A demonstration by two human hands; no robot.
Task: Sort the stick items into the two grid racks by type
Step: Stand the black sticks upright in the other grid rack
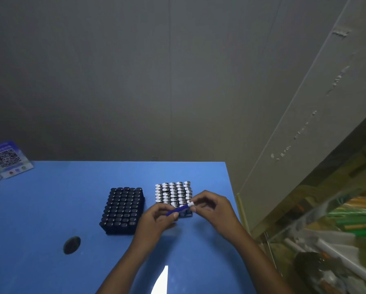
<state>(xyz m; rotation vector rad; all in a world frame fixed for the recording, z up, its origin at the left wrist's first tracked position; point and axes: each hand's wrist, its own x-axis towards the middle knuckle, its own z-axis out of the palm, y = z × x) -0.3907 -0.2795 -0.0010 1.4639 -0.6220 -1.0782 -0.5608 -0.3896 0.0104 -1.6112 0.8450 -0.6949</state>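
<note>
Just in front of the white-capped rack (174, 193), both hands pinch one blue stick (178, 209): left hand (156, 219) its blue end, right hand (211, 205) its white cap.

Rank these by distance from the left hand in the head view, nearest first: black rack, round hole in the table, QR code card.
From the left hand:
1. Black rack, just to its left, almost beside the knuckles.
2. Round hole, farther left and a little toward the person.
3. QR code card, at the table's far left corner.
</note>
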